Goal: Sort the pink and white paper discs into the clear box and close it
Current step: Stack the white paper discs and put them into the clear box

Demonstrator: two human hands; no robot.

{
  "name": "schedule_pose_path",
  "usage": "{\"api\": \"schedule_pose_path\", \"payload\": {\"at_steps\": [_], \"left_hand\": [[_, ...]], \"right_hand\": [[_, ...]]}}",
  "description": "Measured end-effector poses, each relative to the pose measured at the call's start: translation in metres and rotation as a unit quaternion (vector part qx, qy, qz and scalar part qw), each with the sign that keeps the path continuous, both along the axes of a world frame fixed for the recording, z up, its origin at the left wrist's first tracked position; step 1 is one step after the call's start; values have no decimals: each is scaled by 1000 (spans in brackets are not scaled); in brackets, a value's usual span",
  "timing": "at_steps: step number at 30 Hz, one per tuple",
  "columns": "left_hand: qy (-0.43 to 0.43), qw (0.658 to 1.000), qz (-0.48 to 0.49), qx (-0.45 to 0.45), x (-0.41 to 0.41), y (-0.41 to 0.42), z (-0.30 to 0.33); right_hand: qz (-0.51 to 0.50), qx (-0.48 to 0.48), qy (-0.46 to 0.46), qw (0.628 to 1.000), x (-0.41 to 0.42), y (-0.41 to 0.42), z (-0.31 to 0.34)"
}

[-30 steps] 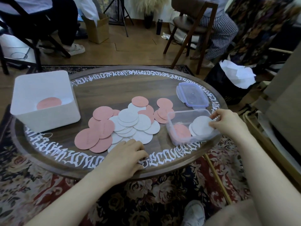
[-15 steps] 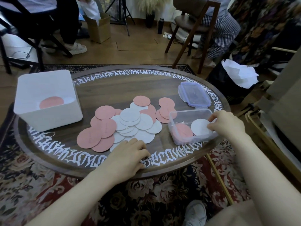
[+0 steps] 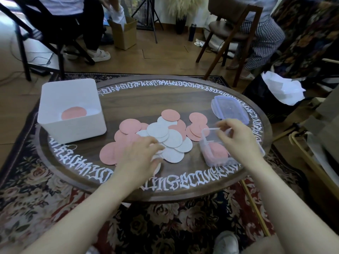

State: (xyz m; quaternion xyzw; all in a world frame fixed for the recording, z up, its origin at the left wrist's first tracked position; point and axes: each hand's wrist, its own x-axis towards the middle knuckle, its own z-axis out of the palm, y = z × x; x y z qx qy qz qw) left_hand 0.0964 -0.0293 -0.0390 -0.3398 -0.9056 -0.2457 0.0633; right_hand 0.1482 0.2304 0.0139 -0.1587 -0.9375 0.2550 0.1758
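A heap of pink discs (image 3: 129,126) and white discs (image 3: 157,129) lies in the middle of the round wooden table (image 3: 165,99). The clear box (image 3: 211,138) stands open at the right with pink discs (image 3: 218,150) inside. Its clear lid (image 3: 229,109) lies flat behind it. My right hand (image 3: 238,138) hovers over the box with fingers spread and holds nothing. My left hand (image 3: 139,156) rests on the near edge of the heap, fingers apart, touching white discs.
A white square tub (image 3: 73,129) with a pink disc inside stands at the table's left. Chairs and seated people are beyond the table. A black bag with white paper (image 3: 282,88) sits at the right. A patterned rug lies beneath.
My right hand let go of a white disc into the box and lifted above it. My left hand moved forward from the table's edge onto the heap.
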Motion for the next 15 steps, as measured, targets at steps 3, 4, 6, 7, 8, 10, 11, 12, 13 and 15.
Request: {"api": "schedule_pose_path", "payload": {"at_steps": [3, 4, 6, 7, 8, 10, 11, 12, 13, 15], "left_hand": [[5, 988, 155, -10, -26, -19, 8], [-26, 981, 188, -36, -34, -24, 10], [-103, 968, 210, -91, -45, -33, 10], [-134, 963, 200, -122, -49, -35, 8], [-155, 959, 183, -153, -50, -35, 6], [-191, 950, 150, -198, -51, -35, -2], [-206, 945, 139, -213, -51, -35, -7], [-215, 941, 133, -225, -51, -36, -10], [-217, 939, 129, -235, -52, -37, -13], [-219, 936, 125, -247, -53, -39, -17]], "right_hand": [[127, -107, 15, 986, -12, -49, -16], [151, -123, 1, 981, -19, -63, -23], [155, -125, -31, 979, -39, -80, -41], [130, -115, -53, 983, -52, -83, -47], [92, -95, -83, 988, -65, -84, -52], [16, -47, -148, 988, -91, -77, -59], [-15, -34, -174, 984, -102, -72, -62], [-45, -28, -193, 980, -111, -67, -65], [-73, -27, -207, 975, -119, -62, -69], [-120, -44, -237, 963, -128, -57, -76]]}}
